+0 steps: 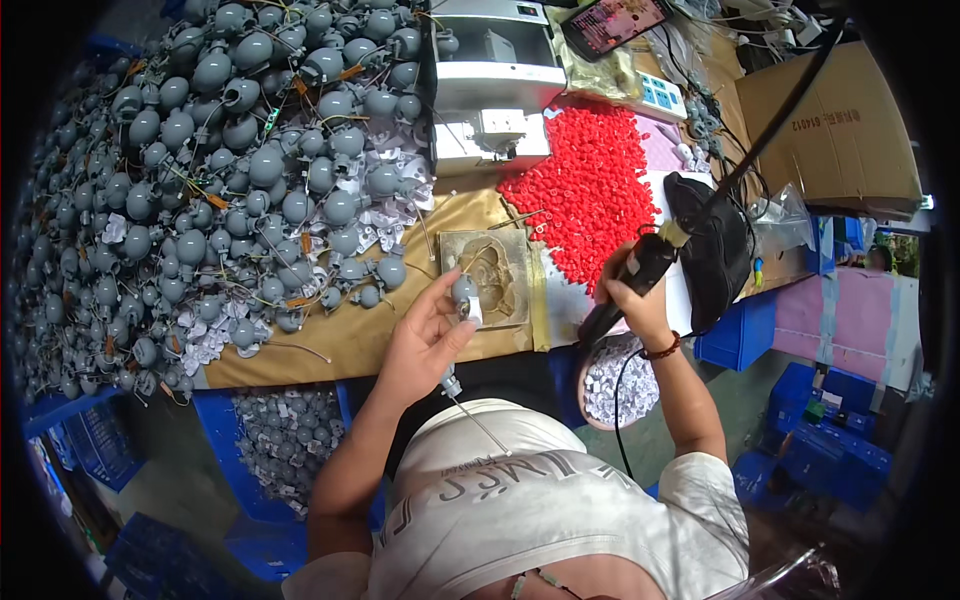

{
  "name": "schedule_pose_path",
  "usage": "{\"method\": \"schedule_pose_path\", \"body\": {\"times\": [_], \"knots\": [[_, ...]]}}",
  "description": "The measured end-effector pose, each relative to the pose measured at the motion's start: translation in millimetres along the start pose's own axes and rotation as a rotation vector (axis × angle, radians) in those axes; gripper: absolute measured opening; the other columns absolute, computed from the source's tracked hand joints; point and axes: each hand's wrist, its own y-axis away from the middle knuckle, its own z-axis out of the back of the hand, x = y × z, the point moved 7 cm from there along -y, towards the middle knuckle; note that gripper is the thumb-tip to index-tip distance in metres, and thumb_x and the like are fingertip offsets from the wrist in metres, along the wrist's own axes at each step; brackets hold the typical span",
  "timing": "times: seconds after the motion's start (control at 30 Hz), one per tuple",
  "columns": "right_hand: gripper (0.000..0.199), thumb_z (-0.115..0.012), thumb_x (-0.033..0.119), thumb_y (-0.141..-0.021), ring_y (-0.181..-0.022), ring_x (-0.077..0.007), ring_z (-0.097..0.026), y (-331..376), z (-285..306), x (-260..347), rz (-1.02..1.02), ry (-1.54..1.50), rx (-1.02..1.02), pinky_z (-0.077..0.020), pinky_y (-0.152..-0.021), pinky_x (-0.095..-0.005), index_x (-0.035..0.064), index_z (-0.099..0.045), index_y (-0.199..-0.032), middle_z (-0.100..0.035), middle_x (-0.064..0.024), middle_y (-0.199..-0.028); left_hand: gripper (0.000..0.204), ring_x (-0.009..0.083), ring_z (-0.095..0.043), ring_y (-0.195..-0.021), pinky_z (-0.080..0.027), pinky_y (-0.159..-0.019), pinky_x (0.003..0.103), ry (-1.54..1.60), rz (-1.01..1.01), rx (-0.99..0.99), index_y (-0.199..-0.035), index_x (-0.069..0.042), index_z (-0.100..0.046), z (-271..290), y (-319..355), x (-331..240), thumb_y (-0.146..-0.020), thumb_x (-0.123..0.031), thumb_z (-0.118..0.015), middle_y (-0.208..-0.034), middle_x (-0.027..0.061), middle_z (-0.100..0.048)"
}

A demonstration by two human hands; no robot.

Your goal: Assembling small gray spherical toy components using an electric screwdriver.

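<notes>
My left hand (428,335) holds a small grey bulb-shaped part (464,292) with a white piece at its base, just left of a worn metal jig plate (497,275) on the tan bench top. A thin wire (478,421) trails from the hand toward my chest. My right hand (634,300) grips a black handheld power tool (632,282) whose black cable (790,100) runs up to the right. The tool's tip points down toward the bench's front edge.
A big heap of grey bulb parts (220,170) fills the left of the bench. Red caps (590,185) are piled at centre right, a white machine (490,95) stands behind, a phone (610,22) above. A bowl of white pieces (620,385) and blue crates (280,450) sit below.
</notes>
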Motion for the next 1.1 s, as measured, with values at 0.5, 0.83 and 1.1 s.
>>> {"method": "schedule_pose_path", "body": {"times": [0.5, 0.83, 1.1], "knots": [[0.049, -0.058, 0.046, -0.102, -0.075, -0.0208, -0.065, -92, -53, 57, 0.193, -0.289, -0.019, -0.0534, -0.066, -0.0332, 0.0037, -0.051, -0.126, -0.062, -0.0086, -0.097, 0.057, 0.007, -0.053, -0.076, -0.045, -0.068, 0.021, 0.525, 0.251, 0.169, -0.152, -0.002, -0.039, -6, 12, 12, -0.107, -0.034, -0.053, -0.118, 0.0147, -0.066], [0.065, -0.073, 0.004, -0.082, -0.131, -0.041, -0.046, -41, -84, 101, 0.862, 0.763, -0.281, -0.0372, -0.11, -0.0481, -0.0014, -0.05, -0.143, -0.054, -0.023, -0.136, 0.064, 0.0075, -0.054, -0.077, -0.046, -0.072, 0.023, 0.55, 0.177, 0.281, -0.153, 0.0, -0.036, -14, 19, 0, -0.106, -0.039, -0.055, -0.119, 0.0173, -0.064], [0.045, -0.073, -0.002, -0.073, -0.087, -0.0293, -0.066, 16, -128, 74, 0.791, 0.808, 0.301, -0.0543, -0.068, -0.0357, 0.0036, -0.07, -0.118, -0.07, -0.012, -0.107, 0.063, 0.0077, -0.055, -0.076, -0.046, -0.072, 0.023, 0.71, 0.286, 0.352, -0.152, 0.0, -0.037, -18, 23, 7, -0.106, -0.039, -0.055, -0.12, 0.0187, -0.064]]}}
